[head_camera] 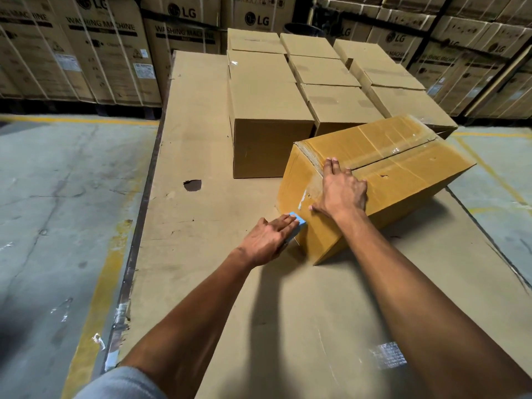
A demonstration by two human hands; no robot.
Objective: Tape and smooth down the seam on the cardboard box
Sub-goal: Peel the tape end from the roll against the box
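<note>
A yellow-brown cardboard box [403, 171] lies tilted on the flat cardboard sheet, its top seam covered with clear tape that wraps over the near end. My right hand [341, 190] lies flat over the box's near top edge, fingers spread on the tape, thumb down on the end face. My left hand [269, 237] holds a blue tape dispenser [298, 219] against the lower corner of the box's end face. Most of the dispenser is hidden under my fingers.
A big cardboard sheet [207, 226] covers the floor under the work. Several plain closed boxes [267, 110] stand in rows just behind the taped box. Stacked washing-machine cartons [100, 47] line the back. Concrete floor with yellow lines [100, 283] lies to the left and right.
</note>
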